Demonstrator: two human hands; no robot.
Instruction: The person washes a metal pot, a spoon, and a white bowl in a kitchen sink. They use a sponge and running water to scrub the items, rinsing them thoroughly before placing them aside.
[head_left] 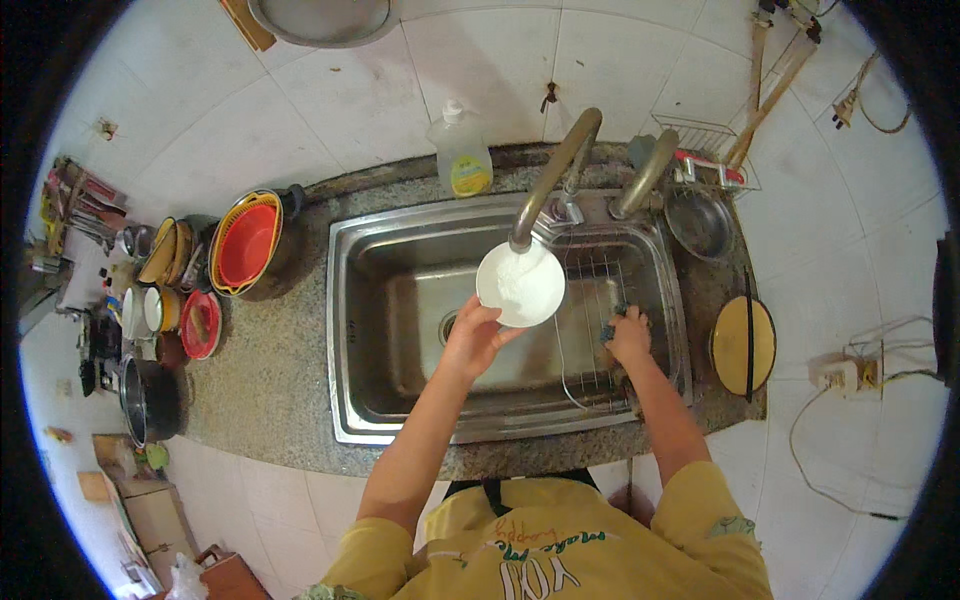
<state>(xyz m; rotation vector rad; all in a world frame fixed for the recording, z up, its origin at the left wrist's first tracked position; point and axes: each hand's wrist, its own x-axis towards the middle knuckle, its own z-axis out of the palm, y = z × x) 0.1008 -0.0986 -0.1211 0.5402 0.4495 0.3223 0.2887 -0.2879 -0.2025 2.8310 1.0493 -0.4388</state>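
Observation:
My left hand [474,340] grips a white bowl [522,286] by its rim, thumb on the near left edge. The bowl is right under the mouth of the curved faucet [553,175], its inside turned up. Whether water is running into it is hard to make out. On the right side of the steel sink [400,375], my right hand [630,335] is closed on a dark green scrubbing pad [610,328], over a wire rack [588,385]. Part of the pad is hidden by the fingers.
Behind the sink stands a clear dish soap bottle [461,150]. A dark pan [698,222] and a round yellow lid [742,345] lie at the right. Red and yellow baskets [247,245], a red plate [201,325] and a black pot [150,400] crowd the left counter.

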